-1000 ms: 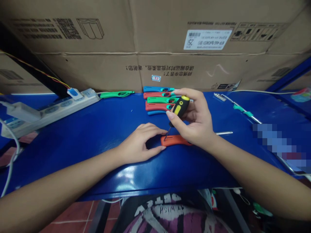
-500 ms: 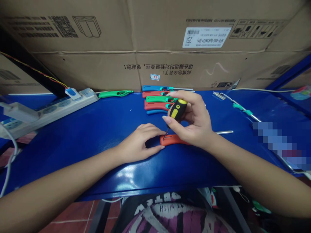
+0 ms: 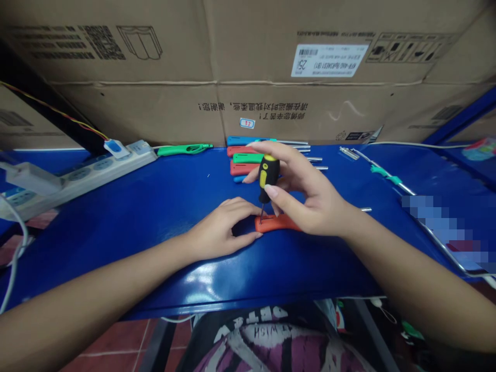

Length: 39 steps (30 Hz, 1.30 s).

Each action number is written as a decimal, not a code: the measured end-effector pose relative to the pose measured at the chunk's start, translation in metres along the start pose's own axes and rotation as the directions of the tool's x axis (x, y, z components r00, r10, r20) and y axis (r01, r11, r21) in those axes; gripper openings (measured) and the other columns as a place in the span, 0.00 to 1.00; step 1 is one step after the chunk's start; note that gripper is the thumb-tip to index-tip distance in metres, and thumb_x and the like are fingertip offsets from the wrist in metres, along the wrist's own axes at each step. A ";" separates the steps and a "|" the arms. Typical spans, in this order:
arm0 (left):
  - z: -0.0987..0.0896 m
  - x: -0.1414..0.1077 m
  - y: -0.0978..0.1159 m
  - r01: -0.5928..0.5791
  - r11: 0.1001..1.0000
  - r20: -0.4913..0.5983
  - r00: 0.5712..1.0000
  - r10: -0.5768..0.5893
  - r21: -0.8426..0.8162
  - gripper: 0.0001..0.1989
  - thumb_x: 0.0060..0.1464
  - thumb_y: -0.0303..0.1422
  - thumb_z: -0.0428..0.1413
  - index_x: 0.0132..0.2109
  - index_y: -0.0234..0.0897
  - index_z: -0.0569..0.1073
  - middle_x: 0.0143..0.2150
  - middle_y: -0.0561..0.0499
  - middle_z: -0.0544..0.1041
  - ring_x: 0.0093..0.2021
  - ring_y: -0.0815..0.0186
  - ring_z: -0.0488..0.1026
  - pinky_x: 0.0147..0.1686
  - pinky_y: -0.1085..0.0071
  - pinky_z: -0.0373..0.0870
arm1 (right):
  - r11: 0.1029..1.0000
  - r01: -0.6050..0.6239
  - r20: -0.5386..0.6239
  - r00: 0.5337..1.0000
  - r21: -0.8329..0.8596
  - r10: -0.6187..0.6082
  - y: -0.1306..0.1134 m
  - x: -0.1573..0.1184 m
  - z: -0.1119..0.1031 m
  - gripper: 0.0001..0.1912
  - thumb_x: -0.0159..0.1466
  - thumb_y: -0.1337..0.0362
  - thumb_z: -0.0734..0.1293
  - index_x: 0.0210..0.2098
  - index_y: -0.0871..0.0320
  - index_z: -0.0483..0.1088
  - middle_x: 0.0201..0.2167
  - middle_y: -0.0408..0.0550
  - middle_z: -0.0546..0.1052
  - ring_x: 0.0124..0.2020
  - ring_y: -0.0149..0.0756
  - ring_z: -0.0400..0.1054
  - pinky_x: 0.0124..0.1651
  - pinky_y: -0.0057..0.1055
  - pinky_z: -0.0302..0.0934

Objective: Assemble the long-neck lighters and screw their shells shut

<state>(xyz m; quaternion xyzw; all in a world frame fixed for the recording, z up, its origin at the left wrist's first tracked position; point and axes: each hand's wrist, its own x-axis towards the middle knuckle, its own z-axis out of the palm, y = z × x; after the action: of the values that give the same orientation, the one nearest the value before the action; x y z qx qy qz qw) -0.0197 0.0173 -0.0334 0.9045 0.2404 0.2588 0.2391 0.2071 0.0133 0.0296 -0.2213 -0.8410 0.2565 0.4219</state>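
Observation:
An orange long-neck lighter lies on the blue table, its metal tube pointing right and partly hidden behind my right hand. My left hand grips the end of its handle between thumb and fingers. In my right hand is a short black and yellow screwdriver, held nearly upright. Its tip rests at the left end of the orange handle. Just behind, a row of lighters in blue, red and green lies side by side, among them a green lighter, partly covered by my right fingers.
A white power strip with plugs runs along the left. Beside it lies a green lighter shell. Cardboard boxes stand along the back. At the right are a metal tube with green parts and a partly blurred phone-like object.
The screwdriver has swung from a rightward lean to nearly upright, and my right hand has shifted slightly left with its fingers rearranged on the handle. My left hand and the orange lighter stay put.

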 end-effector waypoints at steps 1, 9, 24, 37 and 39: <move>0.000 0.000 0.000 -0.002 1.000 -0.001 1.000 0.002 0.002 0.17 0.64 0.35 0.61 0.57 0.37 0.73 0.54 0.45 0.79 0.55 0.58 0.75 0.58 0.58 0.70 | 1.000 -0.005 0.005 1.000 0.003 0.004 0.001 0.000 -0.001 0.27 0.72 0.67 0.62 0.69 0.53 0.57 0.67 0.52 0.66 0.55 0.38 0.74 0.49 0.32 0.77; 0.000 0.000 0.001 -0.008 1.000 0.009 1.000 0.008 0.023 0.20 0.64 0.36 0.60 0.60 0.37 0.71 0.56 0.44 0.78 0.56 0.57 0.75 0.58 0.56 0.71 | 0.915 0.090 -0.177 0.969 -0.392 -0.171 0.011 -0.004 -0.002 0.30 0.63 0.55 0.75 0.61 0.52 0.67 0.56 0.49 0.77 0.32 0.31 0.75 0.35 0.31 0.77; -0.003 0.003 0.005 -0.016 1.000 0.050 0.999 0.016 -0.010 0.13 0.65 0.35 0.59 0.55 0.38 0.73 0.53 0.45 0.79 0.54 0.58 0.74 0.57 0.57 0.70 | 0.963 0.036 -0.042 0.998 -0.268 -0.049 0.008 0.002 -0.013 0.23 0.75 0.62 0.59 0.68 0.52 0.60 0.59 0.51 0.76 0.46 0.35 0.77 0.44 0.32 0.75; -0.002 0.002 0.003 -0.029 0.999 0.046 0.999 0.028 0.020 0.14 0.66 0.36 0.59 0.55 0.37 0.72 0.53 0.44 0.79 0.56 0.57 0.74 0.58 0.57 0.69 | 0.904 0.163 -0.123 0.966 -0.394 -0.228 0.003 0.003 -0.011 0.20 0.69 0.58 0.70 0.58 0.54 0.71 0.48 0.48 0.82 0.41 0.36 0.79 0.40 0.32 0.75; -0.002 0.001 0.003 -0.041 0.999 0.028 0.999 0.041 0.033 0.14 0.66 0.36 0.58 0.55 0.37 0.72 0.54 0.43 0.79 0.56 0.56 0.74 0.58 0.56 0.69 | 0.822 0.265 -0.116 0.922 -0.504 -0.369 0.003 0.002 -0.012 0.19 0.65 0.57 0.74 0.53 0.55 0.73 0.42 0.47 0.83 0.39 0.37 0.78 0.41 0.33 0.75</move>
<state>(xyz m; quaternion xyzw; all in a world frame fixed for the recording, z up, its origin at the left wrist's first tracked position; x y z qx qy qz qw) -0.0186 0.0159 -0.0298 0.9165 0.2229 0.2473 0.2217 0.2160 0.0194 0.0354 -0.2006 -0.8541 -0.0582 0.4764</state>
